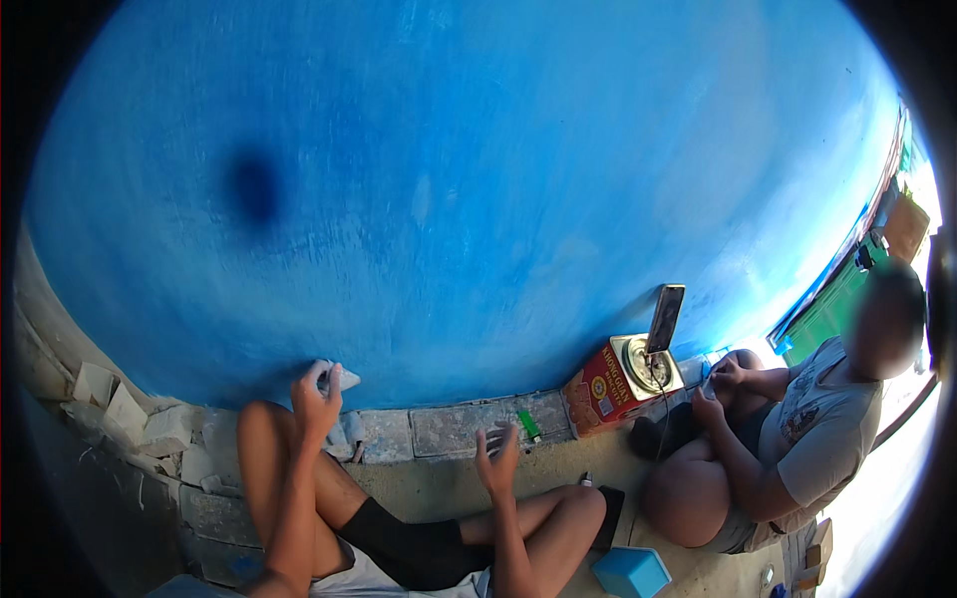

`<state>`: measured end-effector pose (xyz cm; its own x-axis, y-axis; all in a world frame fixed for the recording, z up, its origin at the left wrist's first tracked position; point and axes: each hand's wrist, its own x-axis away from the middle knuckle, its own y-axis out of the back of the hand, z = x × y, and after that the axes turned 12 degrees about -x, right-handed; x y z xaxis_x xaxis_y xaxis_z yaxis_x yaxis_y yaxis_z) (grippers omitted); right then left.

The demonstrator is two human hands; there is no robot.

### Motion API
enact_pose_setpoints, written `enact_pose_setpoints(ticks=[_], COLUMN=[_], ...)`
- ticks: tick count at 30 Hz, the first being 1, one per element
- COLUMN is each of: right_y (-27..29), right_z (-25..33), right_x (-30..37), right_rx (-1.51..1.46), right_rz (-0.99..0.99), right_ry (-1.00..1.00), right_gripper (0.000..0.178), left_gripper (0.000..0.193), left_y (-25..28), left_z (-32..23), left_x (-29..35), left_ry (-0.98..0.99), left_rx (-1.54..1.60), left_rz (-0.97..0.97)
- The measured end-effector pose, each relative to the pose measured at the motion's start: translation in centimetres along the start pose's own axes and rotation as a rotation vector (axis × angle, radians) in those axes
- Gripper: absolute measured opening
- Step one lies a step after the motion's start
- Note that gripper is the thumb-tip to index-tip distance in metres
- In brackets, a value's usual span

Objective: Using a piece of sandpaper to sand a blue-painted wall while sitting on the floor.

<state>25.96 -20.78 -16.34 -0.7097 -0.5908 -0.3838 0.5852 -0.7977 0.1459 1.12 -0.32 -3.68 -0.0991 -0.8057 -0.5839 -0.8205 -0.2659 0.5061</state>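
My left hand [317, 401] is raised close to the blue wall [498, 219], above my bent knee. Its fingers are closed on a small white, pointed object [346, 379] whose kind I cannot make out. My right hand [496, 460] is held up over my other leg, fingers curved and apart, with nothing visible in it. Beyond it, a small green object [528, 427] lies on the grey brick ledge [449, 431] along the foot of the wall.
A red square tin [605, 391] stands to the right, with a phone [665, 317] upright on its lid and a cable hanging down. A co-worker [797, 439] sits at the right, hands together. A light-blue container [632, 572] is on the floor. Broken blocks [125, 414] lie at left.
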Motion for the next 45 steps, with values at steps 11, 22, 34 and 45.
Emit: enact_pose_setpoints(ticks=[11,22,34,45], right_y=[0.4,0.4,0.6,0.6], right_z=[-3.8,-3.0,-3.5,-2.7], right_x=[2.1,2.0,1.8,2.0], right_rx=[0.303,0.348,0.354,0.306], right_rz=[0.388,0.471,0.509,0.457], right_ry=[-0.309,-0.329,-0.309,-0.254], right_gripper=[0.04,0.035,0.032,0.031], left_gripper=[0.022,0.02,0.021,0.015], left_y=[-0.2,-0.7,1.0,-1.0], left_z=[0.3,2.6,1.1,1.7], left_x=[-0.4,-0.9,-1.2,0.4], left_ry=[0.031,0.105,0.088,0.017], left_rx=[0.012,0.29,0.08,0.175], left_rz=[-0.027,0.014,-0.124,-0.054])
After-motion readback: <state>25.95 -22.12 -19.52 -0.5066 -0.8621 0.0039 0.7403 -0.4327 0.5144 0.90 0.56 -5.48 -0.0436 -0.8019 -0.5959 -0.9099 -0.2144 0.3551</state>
